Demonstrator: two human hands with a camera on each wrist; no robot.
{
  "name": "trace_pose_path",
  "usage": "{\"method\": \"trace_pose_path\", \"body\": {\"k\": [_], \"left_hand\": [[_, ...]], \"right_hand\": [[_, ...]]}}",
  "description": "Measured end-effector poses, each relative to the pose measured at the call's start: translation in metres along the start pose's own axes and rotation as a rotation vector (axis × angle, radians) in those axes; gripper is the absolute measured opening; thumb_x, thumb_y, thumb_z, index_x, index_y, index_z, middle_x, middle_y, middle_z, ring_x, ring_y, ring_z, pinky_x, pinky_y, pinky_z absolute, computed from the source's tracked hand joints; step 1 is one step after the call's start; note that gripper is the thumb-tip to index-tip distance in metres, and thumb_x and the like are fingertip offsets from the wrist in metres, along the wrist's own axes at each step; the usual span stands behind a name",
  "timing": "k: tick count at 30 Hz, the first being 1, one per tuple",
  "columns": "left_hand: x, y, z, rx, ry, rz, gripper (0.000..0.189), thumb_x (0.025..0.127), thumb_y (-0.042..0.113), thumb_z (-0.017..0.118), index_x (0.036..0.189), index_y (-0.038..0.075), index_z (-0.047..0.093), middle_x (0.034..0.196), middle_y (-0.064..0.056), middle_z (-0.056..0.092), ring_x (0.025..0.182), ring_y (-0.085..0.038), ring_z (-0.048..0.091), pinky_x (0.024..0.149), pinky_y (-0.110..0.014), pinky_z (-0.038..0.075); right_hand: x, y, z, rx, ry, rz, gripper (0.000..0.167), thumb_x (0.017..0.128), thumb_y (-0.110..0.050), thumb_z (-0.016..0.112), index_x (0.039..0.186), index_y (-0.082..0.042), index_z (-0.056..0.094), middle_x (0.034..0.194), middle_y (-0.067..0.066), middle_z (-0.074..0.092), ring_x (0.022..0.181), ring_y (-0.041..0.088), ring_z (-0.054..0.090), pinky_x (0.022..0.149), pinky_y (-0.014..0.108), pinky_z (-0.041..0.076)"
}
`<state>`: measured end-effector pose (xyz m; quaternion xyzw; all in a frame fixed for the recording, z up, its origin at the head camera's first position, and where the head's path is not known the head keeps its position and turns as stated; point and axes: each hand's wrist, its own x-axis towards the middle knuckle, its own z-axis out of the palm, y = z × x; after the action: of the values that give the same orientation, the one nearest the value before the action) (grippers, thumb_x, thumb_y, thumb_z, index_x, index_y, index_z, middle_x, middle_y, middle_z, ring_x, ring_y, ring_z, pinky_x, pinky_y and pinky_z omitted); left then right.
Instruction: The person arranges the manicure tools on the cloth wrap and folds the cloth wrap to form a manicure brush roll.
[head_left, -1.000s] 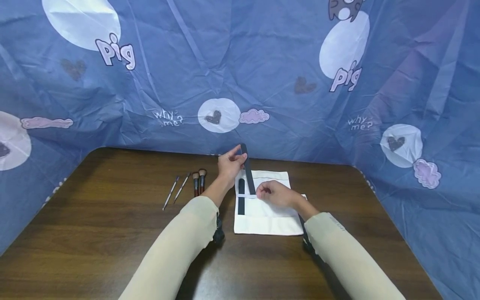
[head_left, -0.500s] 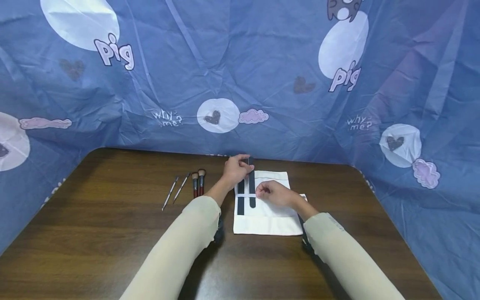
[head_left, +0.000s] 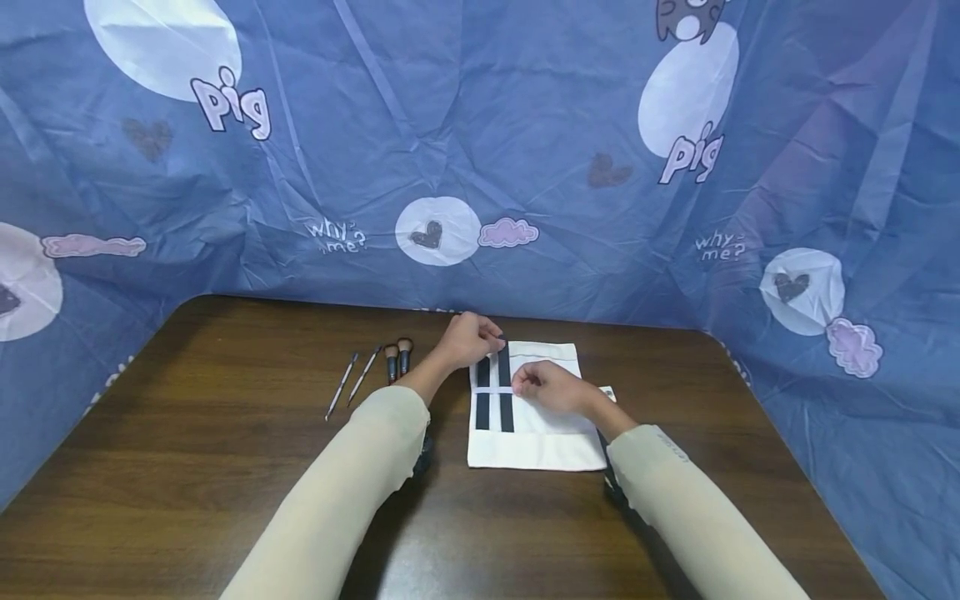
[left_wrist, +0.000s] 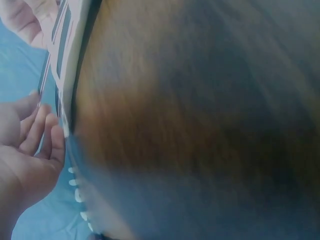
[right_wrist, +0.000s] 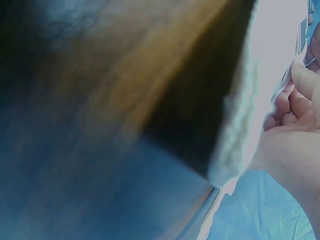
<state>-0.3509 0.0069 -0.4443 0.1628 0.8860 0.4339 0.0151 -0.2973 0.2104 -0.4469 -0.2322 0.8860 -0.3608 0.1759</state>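
Note:
A white cloth roll (head_left: 536, 452) lies spread on the table with a narrow white elastic band (head_left: 493, 390) across it. Two flat black nail files run under the band: the left file (head_left: 482, 412) lies flat, and the right file (head_left: 507, 414) is beside it. At the far end of the right file, my left hand (head_left: 465, 342) pinches it between thumb and fingers; the left wrist view shows the thin file (left_wrist: 45, 75) edge-on. My right hand (head_left: 552, 387) pinches the band just right of that file, fingers curled at the cloth in the right wrist view.
On the brown wooden table (head_left: 225, 467), left of the cloth, lie two slim silver tools, one tool (head_left: 342, 385) beside the other (head_left: 365, 375). Two brushes (head_left: 392, 363) with dark handles lie near my left forearm. A blue printed curtain (head_left: 555, 275) hangs behind the table's back edge.
The right nail file was tilted up with its lower end at the band. My left hand has lowered it and slid it under the band toward me. My right hand has stayed put.

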Motion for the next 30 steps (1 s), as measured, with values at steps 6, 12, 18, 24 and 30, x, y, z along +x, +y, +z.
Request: {"method": "trace_pose_path", "body": {"k": [6, 12, 18, 24, 30], "left_hand": [[-0.004, 0.001, -0.006, 0.035, -0.080, 0.053, 0.016, 0.093, 0.013, 0.076, 0.104, 0.003, 0.079, 0.093, -0.005, 0.078, 0.086, -0.015, 0.071, 0.079, -0.028, 0.055], [-0.006, -0.001, -0.012, 0.054, -0.186, 0.067, 0.015, 0.091, 0.015, 0.079, 0.101, 0.004, 0.079, 0.089, -0.003, 0.077, 0.082, -0.012, 0.067, 0.076, -0.026, 0.053], [-0.008, -0.001, -0.016, 0.073, -0.246, 0.064, 0.017, 0.090, 0.015, 0.080, 0.104, 0.005, 0.079, 0.094, -0.003, 0.078, 0.088, -0.014, 0.070, 0.080, -0.028, 0.054], [-0.008, -0.003, -0.013, 0.135, -0.282, 0.090, 0.025, 0.089, 0.015, 0.082, 0.110, 0.004, 0.077, 0.096, -0.003, 0.077, 0.093, -0.014, 0.070, 0.084, -0.027, 0.055], [-0.010, -0.002, -0.010, 0.188, -0.279, 0.104, 0.023, 0.090, 0.014, 0.080, 0.111, 0.004, 0.076, 0.099, -0.005, 0.076, 0.095, -0.016, 0.070, 0.088, -0.029, 0.055]], "right_hand": [[0.001, 0.001, 0.000, -0.011, -0.005, 0.019, 0.014, 0.104, -0.005, 0.053, 0.099, -0.002, 0.066, 0.090, 0.003, 0.062, 0.085, 0.014, 0.053, 0.083, 0.029, 0.044], [0.001, -0.002, 0.001, -0.009, 0.005, 0.031, 0.014, 0.105, -0.006, 0.054, 0.099, -0.001, 0.065, 0.090, 0.003, 0.062, 0.085, 0.014, 0.053, 0.083, 0.030, 0.044], [0.002, -0.002, 0.001, -0.011, 0.012, 0.028, 0.014, 0.105, -0.006, 0.054, 0.099, -0.001, 0.065, 0.089, 0.003, 0.061, 0.084, 0.014, 0.053, 0.082, 0.030, 0.044], [0.002, 0.000, 0.000, -0.027, 0.021, 0.036, 0.015, 0.101, 0.000, 0.054, 0.098, -0.004, 0.068, 0.089, 0.002, 0.064, 0.084, 0.014, 0.055, 0.081, 0.030, 0.045], [-0.001, 0.000, -0.007, -0.026, 0.059, -0.014, 0.010, 0.096, 0.000, 0.065, 0.102, -0.003, 0.073, 0.090, 0.001, 0.070, 0.084, 0.014, 0.059, 0.080, 0.030, 0.048]]}}
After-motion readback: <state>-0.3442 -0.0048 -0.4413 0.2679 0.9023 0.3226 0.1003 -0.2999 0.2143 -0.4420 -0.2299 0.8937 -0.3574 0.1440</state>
